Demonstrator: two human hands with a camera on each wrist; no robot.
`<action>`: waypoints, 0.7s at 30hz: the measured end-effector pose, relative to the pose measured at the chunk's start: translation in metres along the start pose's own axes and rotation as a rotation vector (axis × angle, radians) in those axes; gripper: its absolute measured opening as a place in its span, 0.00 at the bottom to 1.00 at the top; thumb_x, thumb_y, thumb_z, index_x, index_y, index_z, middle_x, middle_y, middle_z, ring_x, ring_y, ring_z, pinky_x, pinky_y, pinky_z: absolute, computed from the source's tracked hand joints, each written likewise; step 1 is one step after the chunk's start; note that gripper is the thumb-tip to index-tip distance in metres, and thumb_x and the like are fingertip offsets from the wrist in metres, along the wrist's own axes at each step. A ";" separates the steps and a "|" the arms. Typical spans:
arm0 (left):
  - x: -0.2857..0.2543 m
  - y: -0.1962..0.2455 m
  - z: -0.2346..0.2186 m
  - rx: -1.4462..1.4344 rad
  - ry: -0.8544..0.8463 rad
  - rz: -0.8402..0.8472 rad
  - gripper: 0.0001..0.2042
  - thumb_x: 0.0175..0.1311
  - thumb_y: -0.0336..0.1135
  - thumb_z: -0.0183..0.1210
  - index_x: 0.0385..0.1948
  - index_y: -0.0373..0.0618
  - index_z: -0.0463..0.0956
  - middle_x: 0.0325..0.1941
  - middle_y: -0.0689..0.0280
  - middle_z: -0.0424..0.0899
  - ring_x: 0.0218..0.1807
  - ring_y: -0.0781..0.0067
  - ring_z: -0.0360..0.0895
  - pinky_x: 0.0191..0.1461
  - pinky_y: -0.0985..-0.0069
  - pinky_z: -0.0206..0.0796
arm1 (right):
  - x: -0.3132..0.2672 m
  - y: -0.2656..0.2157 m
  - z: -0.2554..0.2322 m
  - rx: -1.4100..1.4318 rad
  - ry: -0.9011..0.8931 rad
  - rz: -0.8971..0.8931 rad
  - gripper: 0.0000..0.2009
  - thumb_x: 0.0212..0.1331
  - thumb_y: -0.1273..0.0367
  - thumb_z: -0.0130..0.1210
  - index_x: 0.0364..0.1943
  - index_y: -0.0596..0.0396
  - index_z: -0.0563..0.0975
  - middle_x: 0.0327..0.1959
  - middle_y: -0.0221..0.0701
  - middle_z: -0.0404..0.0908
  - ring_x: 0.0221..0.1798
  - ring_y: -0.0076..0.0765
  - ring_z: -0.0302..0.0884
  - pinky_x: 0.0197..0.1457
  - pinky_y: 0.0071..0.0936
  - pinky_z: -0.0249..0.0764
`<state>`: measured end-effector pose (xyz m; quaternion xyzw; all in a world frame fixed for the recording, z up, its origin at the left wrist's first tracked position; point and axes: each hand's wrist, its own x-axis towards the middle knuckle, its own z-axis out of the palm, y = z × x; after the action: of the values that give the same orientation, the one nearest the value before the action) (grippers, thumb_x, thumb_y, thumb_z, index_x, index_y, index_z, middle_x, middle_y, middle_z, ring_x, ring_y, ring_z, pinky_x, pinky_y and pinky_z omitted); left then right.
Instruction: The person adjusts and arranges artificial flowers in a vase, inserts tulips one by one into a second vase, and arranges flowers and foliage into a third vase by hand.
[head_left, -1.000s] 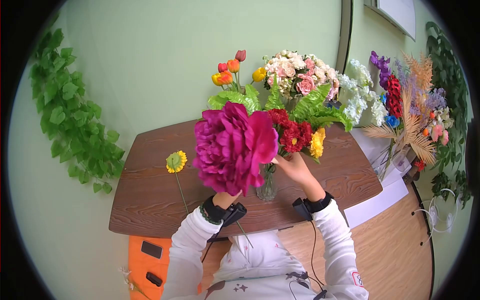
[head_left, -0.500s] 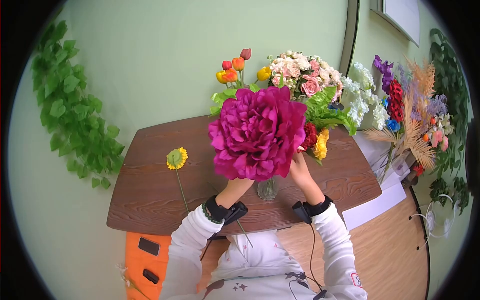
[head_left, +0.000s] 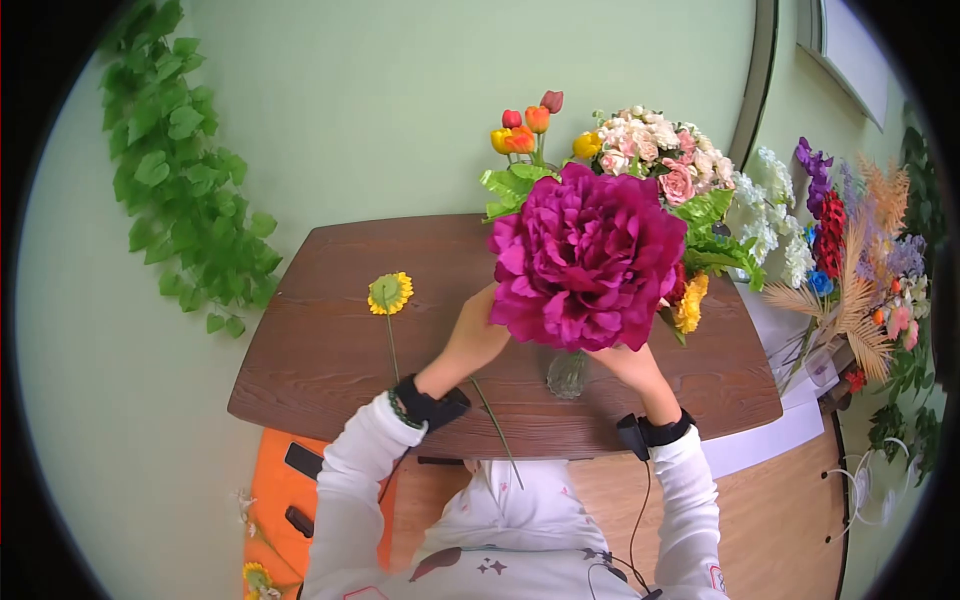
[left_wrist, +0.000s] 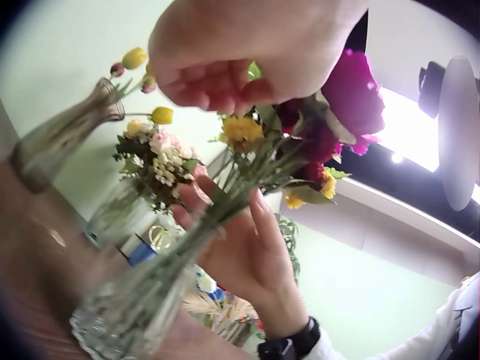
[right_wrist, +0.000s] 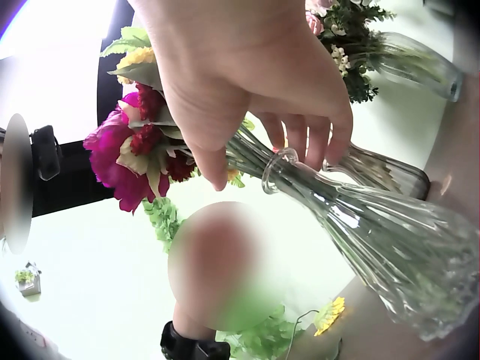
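Note:
A large magenta peony (head_left: 590,260) tops the bouquet over the clear glass vase (right_wrist: 390,240), its stem among the bundled flower stems (left_wrist: 232,195). My right hand (right_wrist: 247,82) curls round these stems just above the vase neck, thumb on one side and fingers on the other. Left of the bloom, my left hand (left_wrist: 255,52) has its fingers bent in beside the flower heads; I cannot tell whether it pinches a leaf or stem. Dark red flowers and yellow flowers (head_left: 692,303) show below the peony at right, with green fern leaves (head_left: 728,250) behind.
A yellow flower (head_left: 390,293) lies face down on the wooden table (head_left: 320,330), left of my hands. Behind the vase stand tulips (head_left: 536,120) and a pink-and-white rose bouquet (head_left: 665,150). More flowers (head_left: 850,260) stand at right. A phone (head_left: 303,460) lies on orange cloth.
The peony has come rightward from beside the vase to above it, its face turning up. My left hand has gone forward and right with it. The head view has also turned left.

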<state>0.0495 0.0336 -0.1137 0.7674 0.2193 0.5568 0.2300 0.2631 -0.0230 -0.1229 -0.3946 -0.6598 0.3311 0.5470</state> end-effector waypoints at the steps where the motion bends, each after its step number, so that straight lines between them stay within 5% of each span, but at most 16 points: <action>1: -0.001 -0.019 -0.012 0.061 -0.098 -0.162 0.10 0.54 0.30 0.54 0.37 0.38 0.72 0.30 0.61 0.79 0.33 0.79 0.74 0.38 0.80 0.64 | 0.000 -0.002 0.000 -0.035 -0.014 0.014 0.24 0.46 0.70 0.62 0.48 0.62 0.67 0.45 0.35 0.74 0.49 0.31 0.71 0.55 0.29 0.64; 3: -0.008 -0.059 -0.040 0.186 -0.139 -0.255 0.07 0.54 0.32 0.54 0.32 0.40 0.73 0.28 0.63 0.79 0.31 0.77 0.75 0.34 0.78 0.66 | -0.002 -0.003 0.000 -0.062 -0.031 0.030 0.24 0.46 0.70 0.62 0.48 0.62 0.67 0.44 0.34 0.75 0.48 0.29 0.71 0.54 0.28 0.65; 5: -0.015 -0.090 -0.075 0.295 -0.201 -0.638 0.10 0.52 0.36 0.57 0.30 0.39 0.70 0.26 0.61 0.77 0.30 0.72 0.75 0.34 0.74 0.67 | -0.002 -0.003 -0.001 -0.071 -0.057 0.113 0.23 0.47 0.69 0.61 0.47 0.62 0.68 0.41 0.32 0.77 0.44 0.26 0.72 0.50 0.26 0.67; 8: -0.030 -0.124 -0.119 0.901 -0.048 -0.300 0.17 0.49 0.40 0.59 0.31 0.34 0.67 0.28 0.55 0.75 0.35 0.53 0.74 0.38 0.65 0.67 | -0.002 -0.005 0.000 -0.098 -0.064 0.134 0.22 0.47 0.69 0.61 0.46 0.62 0.69 0.38 0.31 0.78 0.41 0.24 0.73 0.47 0.23 0.68; 12: -0.051 -0.144 -0.136 0.920 0.150 -0.457 0.18 0.49 0.41 0.58 0.31 0.33 0.66 0.26 0.55 0.75 0.35 0.47 0.73 0.38 0.60 0.67 | -0.004 -0.003 0.003 -0.117 -0.069 0.115 0.23 0.48 0.69 0.61 0.48 0.61 0.68 0.39 0.31 0.77 0.41 0.24 0.73 0.46 0.23 0.68; 15: -0.050 -0.136 -0.140 0.894 0.001 -0.627 0.15 0.53 0.39 0.54 0.32 0.34 0.65 0.22 0.57 0.75 0.28 0.53 0.76 0.32 0.65 0.69 | -0.008 0.009 0.000 -0.095 -0.064 0.148 0.25 0.47 0.67 0.62 0.50 0.61 0.66 0.41 0.32 0.75 0.42 0.24 0.72 0.45 0.22 0.68; 17: -0.039 -0.123 -0.139 0.442 0.005 -0.955 0.11 0.59 0.37 0.49 0.33 0.36 0.64 0.18 0.62 0.74 0.16 0.68 0.73 0.21 0.74 0.66 | -0.012 0.024 -0.005 -0.152 0.007 0.039 0.26 0.46 0.66 0.62 0.49 0.60 0.66 0.40 0.31 0.74 0.42 0.25 0.71 0.44 0.21 0.67; 21: -0.027 -0.098 -0.129 0.057 0.245 -0.689 0.10 0.66 0.38 0.41 0.34 0.41 0.64 0.16 0.70 0.69 0.10 0.86 0.58 0.13 0.86 0.50 | -0.024 0.022 -0.013 -0.187 0.139 0.043 0.24 0.45 0.65 0.62 0.46 0.59 0.67 0.35 0.30 0.72 0.40 0.24 0.70 0.42 0.20 0.67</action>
<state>-0.0889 0.1097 -0.1566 0.5823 0.5064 0.5282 0.3543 0.2817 -0.0344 -0.1507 -0.4799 -0.6396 0.2516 0.5452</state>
